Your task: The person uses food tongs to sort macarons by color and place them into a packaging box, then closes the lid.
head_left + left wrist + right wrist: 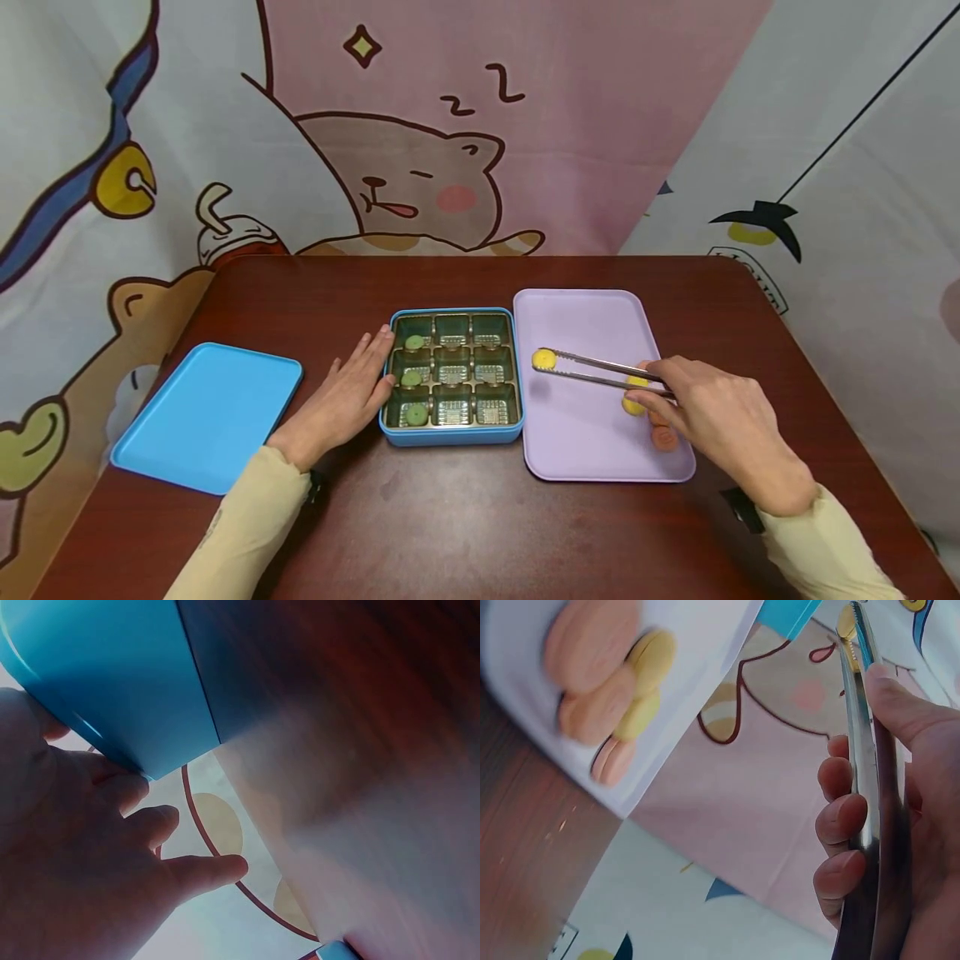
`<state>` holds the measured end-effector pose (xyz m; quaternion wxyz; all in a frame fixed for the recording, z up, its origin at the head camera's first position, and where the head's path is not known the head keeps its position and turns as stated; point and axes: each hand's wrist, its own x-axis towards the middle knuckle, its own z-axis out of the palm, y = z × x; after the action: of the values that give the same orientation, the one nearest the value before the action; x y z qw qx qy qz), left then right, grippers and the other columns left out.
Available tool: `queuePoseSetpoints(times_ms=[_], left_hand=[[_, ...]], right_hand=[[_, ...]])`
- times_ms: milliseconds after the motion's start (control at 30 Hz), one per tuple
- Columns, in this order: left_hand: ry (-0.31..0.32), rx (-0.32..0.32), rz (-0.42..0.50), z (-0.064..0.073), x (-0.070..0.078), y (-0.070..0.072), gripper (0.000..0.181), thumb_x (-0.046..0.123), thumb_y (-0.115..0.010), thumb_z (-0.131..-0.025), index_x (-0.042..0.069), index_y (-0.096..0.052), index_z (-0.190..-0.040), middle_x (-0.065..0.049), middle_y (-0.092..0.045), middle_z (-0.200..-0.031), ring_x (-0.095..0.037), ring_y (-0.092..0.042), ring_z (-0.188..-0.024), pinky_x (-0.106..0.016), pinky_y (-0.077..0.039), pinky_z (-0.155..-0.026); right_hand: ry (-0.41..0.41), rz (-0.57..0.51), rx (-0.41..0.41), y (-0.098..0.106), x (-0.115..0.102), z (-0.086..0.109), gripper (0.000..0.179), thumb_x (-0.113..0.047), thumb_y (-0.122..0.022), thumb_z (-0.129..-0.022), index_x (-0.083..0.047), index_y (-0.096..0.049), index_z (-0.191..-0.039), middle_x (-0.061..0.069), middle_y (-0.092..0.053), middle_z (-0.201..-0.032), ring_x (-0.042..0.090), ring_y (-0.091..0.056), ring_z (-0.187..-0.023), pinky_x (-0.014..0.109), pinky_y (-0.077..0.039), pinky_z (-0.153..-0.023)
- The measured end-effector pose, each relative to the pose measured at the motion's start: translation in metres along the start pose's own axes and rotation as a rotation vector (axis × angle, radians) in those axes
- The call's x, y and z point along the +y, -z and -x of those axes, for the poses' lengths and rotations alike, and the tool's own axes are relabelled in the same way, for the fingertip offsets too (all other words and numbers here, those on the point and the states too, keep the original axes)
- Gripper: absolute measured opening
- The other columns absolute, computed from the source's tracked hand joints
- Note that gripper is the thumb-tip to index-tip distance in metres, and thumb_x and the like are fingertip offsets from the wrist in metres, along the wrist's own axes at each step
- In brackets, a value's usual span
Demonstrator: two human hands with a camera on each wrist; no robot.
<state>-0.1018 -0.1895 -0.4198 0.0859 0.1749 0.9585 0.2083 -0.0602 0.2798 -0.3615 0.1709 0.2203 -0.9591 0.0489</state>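
Observation:
My right hand (723, 421) grips metal tongs (600, 363), whose tips pinch a yellow macaron (544, 359) above the left part of the lilac tray (577, 450). Beneath that hand, two more yellow macarons (633, 406) and several pinkish-brown macarons (592, 645) lie on the tray, partly hidden in the head view. With fingers extended, my left hand (337, 408) rests against the left side of a blue box (450, 437). Inside the box is a gold insert with three rows of compartments; a green macaron (415, 414) sits in each left-column compartment.
At the left of the dark wooden table (450, 517) lies a flat light-blue lid or tray (202, 417). The lilac tray stands right beside the box. A cartoon-printed cloth (585, 125) hangs behind the table.

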Motion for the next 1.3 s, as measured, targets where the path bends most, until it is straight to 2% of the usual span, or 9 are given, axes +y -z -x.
queuePoseSetpoints(times_ms=[167,300,500,667,800,1000,1300], left_hand=[[-0.002,0.005,0.001,-0.001,0.001,0.000,0.069,0.035,-0.043,-0.113,0.012,-0.008,-0.168,-0.008,-0.004,-0.174,-0.037,-0.007,-0.159,-0.074,-0.014,-0.117],[-0.008,0.004,-0.003,-0.001,0.001,0.000,0.069,0.035,-0.042,-0.113,0.012,-0.008,-0.168,-0.007,-0.003,-0.174,-0.036,-0.006,-0.159,-0.074,-0.014,-0.117],[-0.018,0.010,-0.009,0.000,0.000,0.000,0.068,0.034,-0.042,-0.113,0.011,-0.009,-0.168,-0.008,-0.004,-0.174,-0.036,-0.007,-0.159,-0.075,-0.015,-0.116],[-0.020,0.016,-0.009,0.001,0.000,0.000,0.067,0.034,-0.042,-0.113,0.011,-0.010,-0.168,-0.009,-0.005,-0.174,-0.036,-0.008,-0.159,-0.075,-0.016,-0.116],[-0.021,0.019,0.000,0.001,0.000,0.000,0.067,0.033,-0.041,-0.113,0.011,-0.010,-0.168,-0.008,-0.005,-0.174,-0.036,-0.008,-0.159,-0.075,-0.016,-0.116],[-0.014,0.018,0.007,0.001,0.000,0.000,0.067,0.034,-0.041,-0.113,0.012,-0.010,-0.168,-0.007,-0.005,-0.174,-0.035,-0.008,-0.159,-0.074,-0.016,-0.116],[-0.010,0.010,0.000,0.002,0.000,-0.001,0.067,0.035,-0.040,-0.113,0.012,-0.009,-0.168,-0.008,-0.005,-0.174,-0.036,-0.008,-0.159,-0.074,-0.016,-0.116]], right_hand=[[0.051,-0.032,-0.013,-0.001,-0.012,-0.006,0.039,-0.057,-0.073,-0.091,-0.019,-0.067,-0.095,-0.018,-0.045,-0.064,-0.001,-0.040,-0.053,0.022,-0.032,-0.042],[0.113,-0.036,0.013,-0.006,-0.023,-0.012,0.044,-0.060,-0.067,-0.094,-0.016,-0.069,-0.094,-0.013,-0.051,-0.068,0.002,-0.043,-0.055,0.022,-0.035,-0.043],[0.204,-0.033,0.043,-0.014,-0.039,-0.022,0.046,-0.061,-0.067,-0.093,-0.015,-0.070,-0.094,-0.010,-0.058,-0.069,0.009,-0.051,-0.057,0.026,-0.037,-0.041],[0.265,-0.018,0.040,-0.018,-0.053,-0.031,0.045,-0.060,-0.069,-0.092,-0.015,-0.071,-0.096,-0.008,-0.062,-0.069,0.009,-0.054,-0.057,0.028,-0.036,-0.048],[0.306,-0.008,0.027,-0.019,-0.061,-0.040,0.040,-0.057,-0.072,-0.090,-0.017,-0.071,-0.095,-0.009,-0.057,-0.068,0.008,-0.052,-0.056,0.026,-0.029,-0.046],[0.344,0.020,0.020,-0.018,-0.071,-0.050,0.037,-0.054,-0.074,-0.091,-0.018,-0.068,-0.092,-0.010,-0.051,-0.068,0.010,-0.052,-0.054,0.025,-0.025,-0.038],[0.412,0.061,0.028,-0.016,-0.082,-0.062,0.041,-0.051,-0.076,-0.090,-0.014,-0.062,-0.082,-0.005,-0.052,-0.067,0.017,-0.054,-0.054,0.031,-0.038,-0.041]])
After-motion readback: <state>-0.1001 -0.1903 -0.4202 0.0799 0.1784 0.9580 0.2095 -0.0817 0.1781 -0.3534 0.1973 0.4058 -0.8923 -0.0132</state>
